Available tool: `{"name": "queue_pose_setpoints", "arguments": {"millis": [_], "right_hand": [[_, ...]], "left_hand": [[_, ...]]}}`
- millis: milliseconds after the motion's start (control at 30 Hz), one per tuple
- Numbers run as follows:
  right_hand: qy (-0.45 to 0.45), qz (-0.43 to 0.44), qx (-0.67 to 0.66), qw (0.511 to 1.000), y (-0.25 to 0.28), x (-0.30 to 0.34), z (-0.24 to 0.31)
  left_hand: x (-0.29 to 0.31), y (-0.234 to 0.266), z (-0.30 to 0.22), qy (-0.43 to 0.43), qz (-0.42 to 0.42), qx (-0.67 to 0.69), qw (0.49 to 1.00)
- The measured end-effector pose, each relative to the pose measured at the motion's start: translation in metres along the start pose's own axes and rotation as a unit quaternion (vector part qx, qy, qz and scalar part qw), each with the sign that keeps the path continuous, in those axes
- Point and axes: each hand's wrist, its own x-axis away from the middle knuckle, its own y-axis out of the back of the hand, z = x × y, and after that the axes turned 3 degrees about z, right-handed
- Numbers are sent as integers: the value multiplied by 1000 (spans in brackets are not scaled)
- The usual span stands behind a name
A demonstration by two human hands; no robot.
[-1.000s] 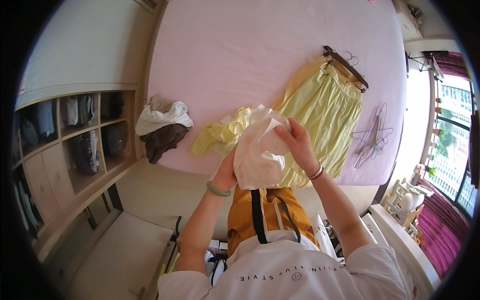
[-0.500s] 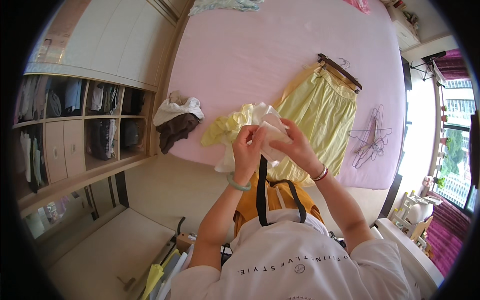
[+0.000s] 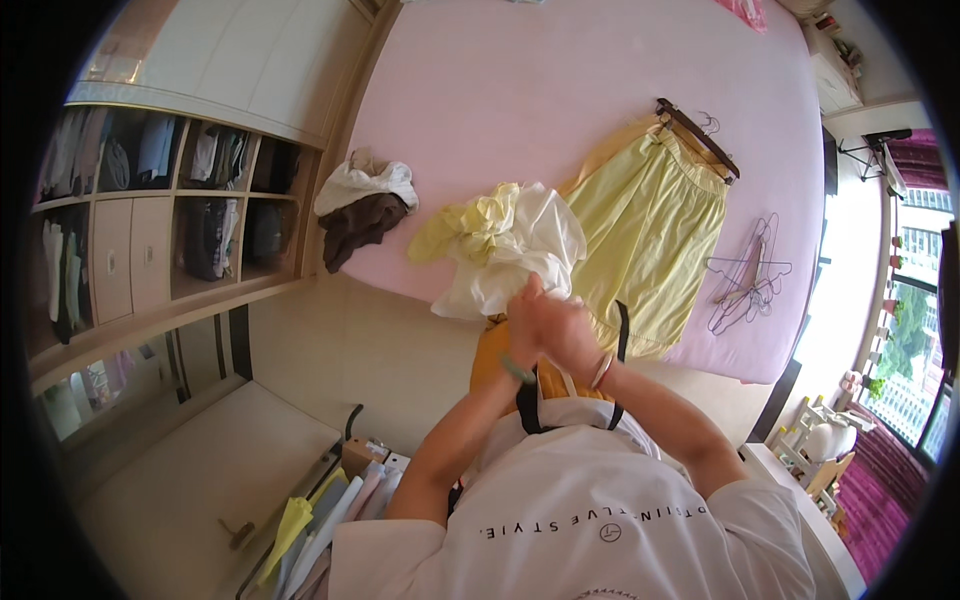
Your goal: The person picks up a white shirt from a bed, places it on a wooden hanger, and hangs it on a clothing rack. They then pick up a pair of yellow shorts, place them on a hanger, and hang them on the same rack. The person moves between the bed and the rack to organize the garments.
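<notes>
My left hand (image 3: 524, 318) and my right hand (image 3: 568, 332) are pressed close together in front of me, smeared a little by motion. Their fingers are closed at the near edge of a thin white garment (image 3: 545, 240), which spreads out beyond them over the bed's near edge. Against its left side lies a crumpled pale yellow cloth (image 3: 470, 225). What the fingers pinch is mostly hidden behind my knuckles. Right of the white garment, a long yellow-green skirt (image 3: 650, 230) lies flat, clipped to a dark wooden hanger (image 3: 697, 140).
Several thin wire hangers (image 3: 748, 275) lie on the pink bed sheet (image 3: 500, 90) at the right. A white and brown heap of clothes (image 3: 365, 210) rests at the bed's left corner. Open wardrobe shelves (image 3: 185, 200) stand left; folded clothes (image 3: 310, 530) hang at lower left.
Both hands have come down toward my body and close together. The white garment, bunched up between my fingers before, now fans out across the bed's edge. The view has shifted slightly.
</notes>
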Motion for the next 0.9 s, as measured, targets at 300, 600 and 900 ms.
{"name": "queue_pose_setpoints", "arguments": {"millis": [300, 600, 900], "right_hand": [[-353, -11, -540, 764, -11, -47, -64], [-313, 25, -638, 703, 44, -68, -55], [-282, -44, -476, 832, 43, -88, -32]], "left_hand": [[6, 17, -69, 79, -13, 321, 944], [-28, 97, -46, -108, 96, 20, 989], [-44, 65, -21, -236, 181, -165, 940]]}}
